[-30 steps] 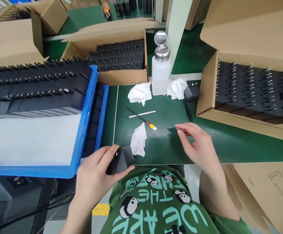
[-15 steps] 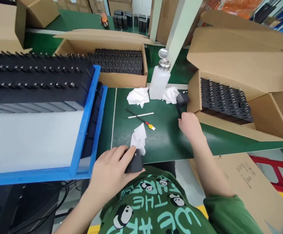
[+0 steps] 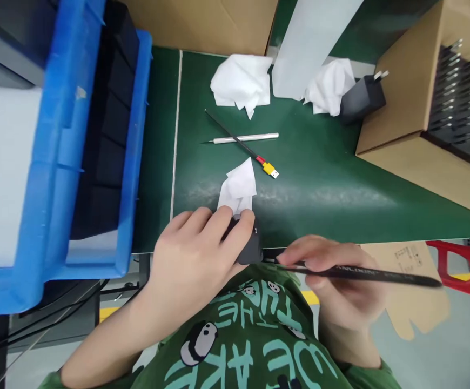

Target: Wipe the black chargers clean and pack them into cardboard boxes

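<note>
My left hand (image 3: 194,254) is closed around a small black charger block (image 3: 248,246) at the near edge of the green mat (image 3: 320,178). A folded white wipe (image 3: 239,186) lies just beyond that hand's fingertips. My right hand (image 3: 336,281) pinches a long thin black tool (image 3: 364,274), held level, with its near tip right beside the block. A yellow-tipped USB cable end (image 3: 269,169) and a white stick (image 3: 245,138) lie further out on the mat.
A blue crate (image 3: 109,162) with black blocks stands at the left. At the right is an open cardboard box (image 3: 413,108) of pronged black chargers, with one loose charger (image 3: 362,97) beside it. Crumpled white wipes (image 3: 241,81) flank a white bottle (image 3: 311,48).
My right hand reached out to the box at the right, took up the black tool and came back to the block. The view has tipped down and closer. My left hand kept the block.
</note>
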A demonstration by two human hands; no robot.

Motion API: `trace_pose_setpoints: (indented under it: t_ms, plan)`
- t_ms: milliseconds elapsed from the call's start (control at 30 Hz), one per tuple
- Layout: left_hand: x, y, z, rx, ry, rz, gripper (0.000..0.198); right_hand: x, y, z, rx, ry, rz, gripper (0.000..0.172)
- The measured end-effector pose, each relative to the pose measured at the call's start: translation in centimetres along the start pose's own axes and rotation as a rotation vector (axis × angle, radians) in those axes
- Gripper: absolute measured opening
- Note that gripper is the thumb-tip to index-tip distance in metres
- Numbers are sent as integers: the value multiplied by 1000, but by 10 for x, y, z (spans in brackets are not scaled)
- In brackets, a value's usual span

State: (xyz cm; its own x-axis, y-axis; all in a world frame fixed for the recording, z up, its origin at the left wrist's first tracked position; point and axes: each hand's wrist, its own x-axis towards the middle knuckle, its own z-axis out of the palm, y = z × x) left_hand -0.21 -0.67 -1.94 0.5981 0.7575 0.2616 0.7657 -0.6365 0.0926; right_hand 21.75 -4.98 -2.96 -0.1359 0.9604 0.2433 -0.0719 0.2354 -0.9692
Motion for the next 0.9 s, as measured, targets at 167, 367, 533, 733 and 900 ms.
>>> trace_pose_setpoints:
  t_ms: [167,367,533,733,900]
  plan:
    - [1,0,1,10,1,2,43,-4,18,23,11,80,-110,29]
    - [0,0,1,6,-1,-1,41,-1,9,17,-32,23,-62,37]
    - [-1,0,0,1,1,-6,44,7,3,11,-114,-114,-59,44]
    - [-1,1,2,2,-6,-13,46,11,3,10,-213,-147,-50,37]
    - [-1,1,2,2,-14,-6,45,5,5,9,-311,-142,-45,32]
